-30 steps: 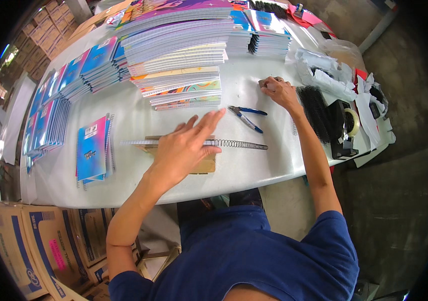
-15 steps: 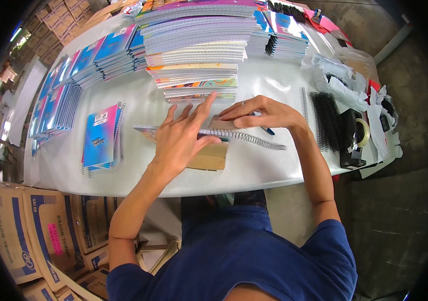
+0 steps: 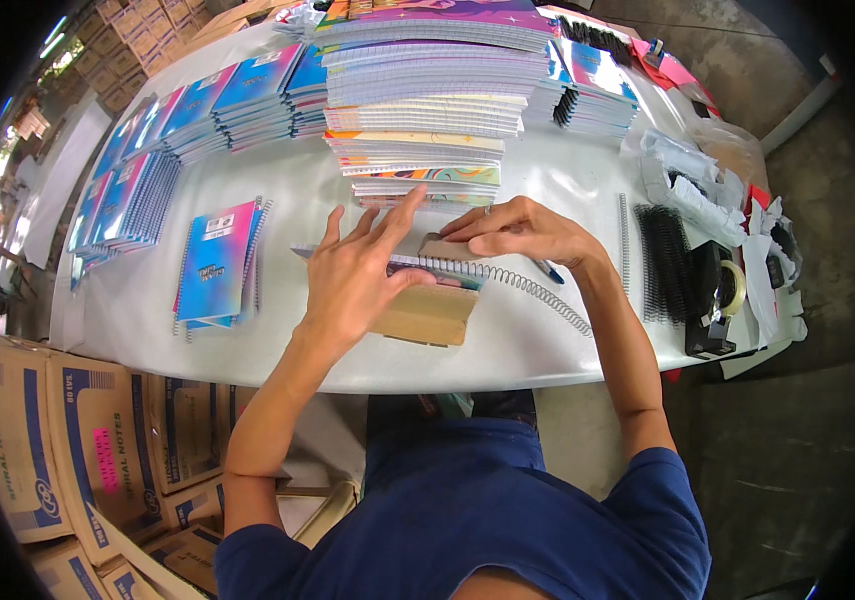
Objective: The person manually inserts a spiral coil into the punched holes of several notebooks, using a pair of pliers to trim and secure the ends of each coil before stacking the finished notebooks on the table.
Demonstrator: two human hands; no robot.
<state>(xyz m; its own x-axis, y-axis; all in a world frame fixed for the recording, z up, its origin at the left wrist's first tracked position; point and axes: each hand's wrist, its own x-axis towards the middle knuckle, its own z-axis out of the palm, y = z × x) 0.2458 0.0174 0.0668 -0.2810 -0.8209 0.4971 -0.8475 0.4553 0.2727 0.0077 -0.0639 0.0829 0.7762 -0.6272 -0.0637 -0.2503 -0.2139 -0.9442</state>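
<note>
A notebook [image 3: 409,263] stands on its long edge near the table's front, its punched spine upward. My left hand [image 3: 352,278] grips it, thumb on the near side and fingers raised and spread across the far side. A thin wire coil [image 3: 542,292] runs along the spine's right part, and its loose tail curves down to the right. My right hand [image 3: 532,232] has its fingertips closed on a small grey-brown block [image 3: 443,247] beside the coil; its exact kind is unclear. A brown cardboard piece [image 3: 425,318] lies in front of the notebook. A pen [image 3: 551,270] is partly hidden beyond the right wrist.
A tall notebook stack [image 3: 427,110] rises just beyond my hands. Blue-pink notebooks [image 3: 215,262] lie left, with more piles [image 3: 137,200] behind. Black coils [image 3: 662,262], a tape dispenser [image 3: 712,300] and crumpled plastic [image 3: 682,175] sit right. Cartons [image 3: 107,440] fill the lower left.
The whole view has shifted slightly, so the table's things appear farther right. The coil's loose tail now hangs lower and bends more. Both hands keep nearly the same hold.
</note>
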